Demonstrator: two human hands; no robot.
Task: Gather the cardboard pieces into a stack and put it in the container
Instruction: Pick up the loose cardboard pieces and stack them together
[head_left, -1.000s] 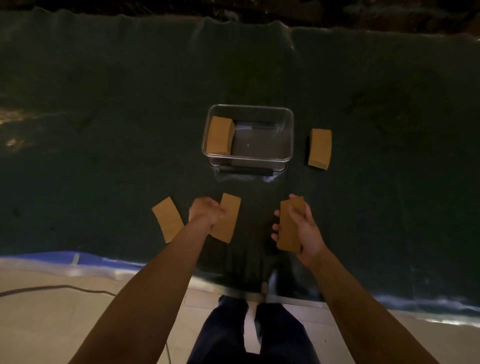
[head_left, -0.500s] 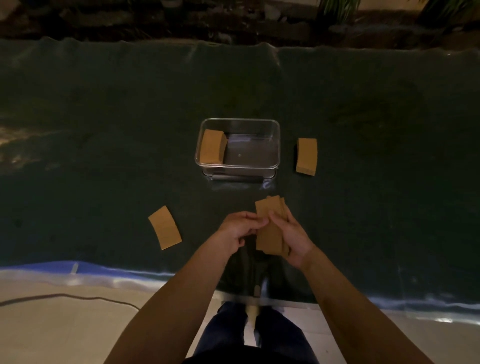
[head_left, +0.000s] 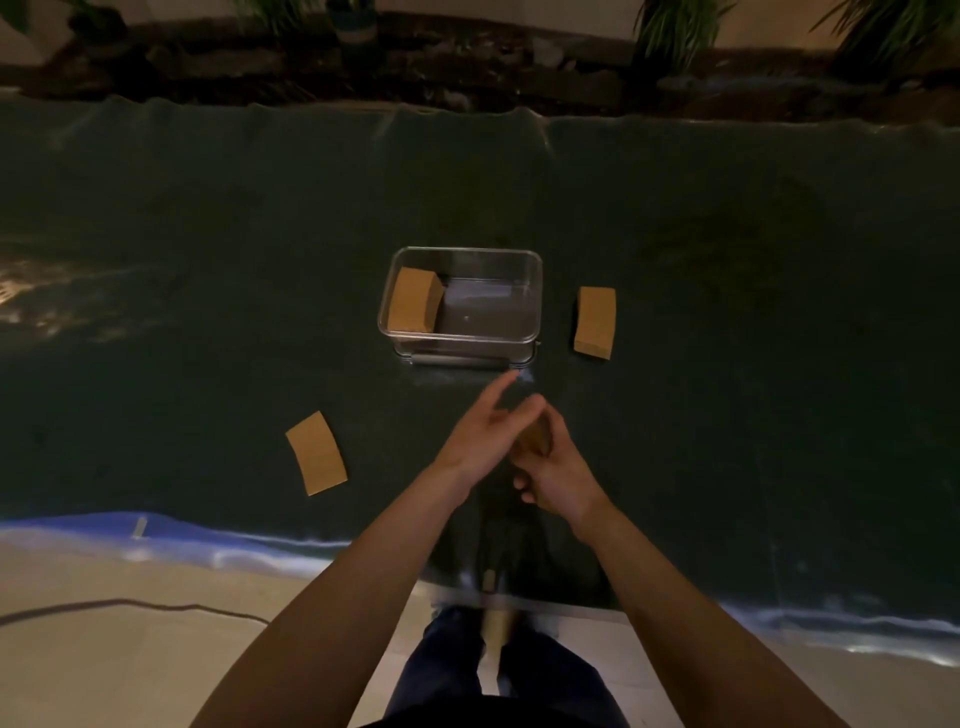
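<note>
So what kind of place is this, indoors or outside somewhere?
Probably an outdoor patio or garden edge at night. A dark green mat lies on pale paving, with a bed of soil and plants along its far side. The light is dim and warm.

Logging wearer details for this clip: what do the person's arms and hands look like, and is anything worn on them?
Both forearms are bare, with no sleeves in view. The left hand and right hand show no gloves, and no rings, watch or bands are visible in the dim light. Dark trousers show below.
</note>
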